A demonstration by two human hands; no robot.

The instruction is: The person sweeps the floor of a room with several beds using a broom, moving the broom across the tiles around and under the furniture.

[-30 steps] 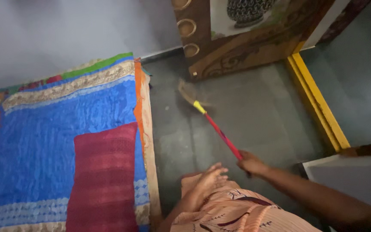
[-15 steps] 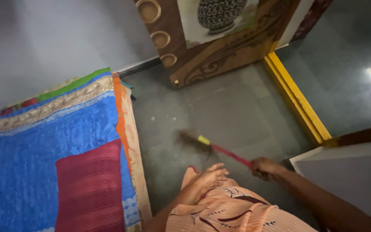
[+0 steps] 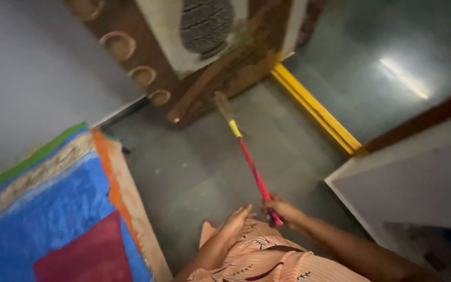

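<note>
no packages, labels, signs or screens show anywhere in this view of the room.

Right hand point(image 3: 284, 210) is closed around the lower end of a red-handled broom with a yellow collar and brown bristles point(image 3: 249, 159), whose bristle end reaches the carved brown wooden door point(image 3: 194, 89). Left hand point(image 3: 235, 222) rests flat on the peach patterned garment point(image 3: 272, 261). A blue, red and orange patchwork bedspread point(image 3: 53, 219) lies at left on the grey tiled floor point(image 3: 194, 167); a yellow threshold strip point(image 3: 317, 109) runs at right.

One head camera looks steeply down at the floor point(image 3: 194, 167) nearby.
</note>
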